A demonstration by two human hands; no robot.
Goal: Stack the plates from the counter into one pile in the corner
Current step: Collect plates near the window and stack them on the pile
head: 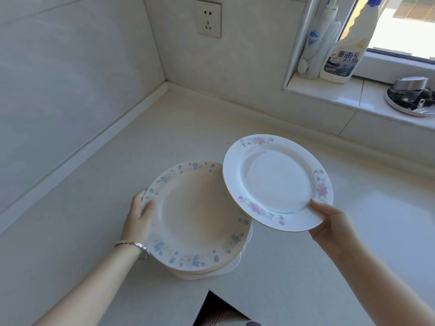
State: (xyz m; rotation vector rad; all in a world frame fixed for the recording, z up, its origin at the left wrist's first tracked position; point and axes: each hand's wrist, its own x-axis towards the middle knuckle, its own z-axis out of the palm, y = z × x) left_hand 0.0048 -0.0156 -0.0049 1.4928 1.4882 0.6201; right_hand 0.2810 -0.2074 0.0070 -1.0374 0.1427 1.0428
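A pile of plates (197,215) with a blue-flowered cream plate on top hangs over the counter, near its front edge. My left hand (138,217) grips the pile's left rim, thumb on top. My right hand (329,220) holds a white plate with pink flowers (277,182) by its near rim. That plate is tilted in the air, and its left edge overlaps the pile's right side. The counter corner (164,90) lies far back on the left, with no plates in it.
A wall socket (208,18) sits above the corner. On the window sill (329,95) stand a soap bottle (313,43), a cleaner spray bottle (343,57) and a dish of metal items (410,97). The counter's front edge has a notch (211,300) near me.
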